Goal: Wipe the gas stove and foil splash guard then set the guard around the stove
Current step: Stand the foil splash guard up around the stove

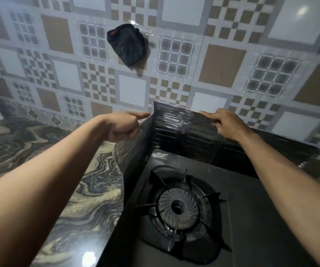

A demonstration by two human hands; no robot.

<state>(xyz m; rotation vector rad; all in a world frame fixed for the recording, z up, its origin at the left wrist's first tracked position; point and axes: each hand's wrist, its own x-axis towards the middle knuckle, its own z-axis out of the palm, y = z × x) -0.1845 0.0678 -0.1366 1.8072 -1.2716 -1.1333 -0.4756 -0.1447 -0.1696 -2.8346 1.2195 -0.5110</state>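
Observation:
The black gas stove [251, 218] fills the lower right, with its round burner [178, 208] under a pan support. The dark, shiny foil splash guard [170, 130] stands upright around the stove's back and left side. My left hand [124, 126] grips the top edge of the guard's left panel near its corner, index finger stretched along it. My right hand [224, 122] pinches the top edge of the back panel. The guard's right end runs off behind my right forearm.
A marbled stone counter [74, 199] lies left of the stove. Behind rises a patterned tile wall [222, 64]. A black cloth [128, 45] hangs on the wall above the guard.

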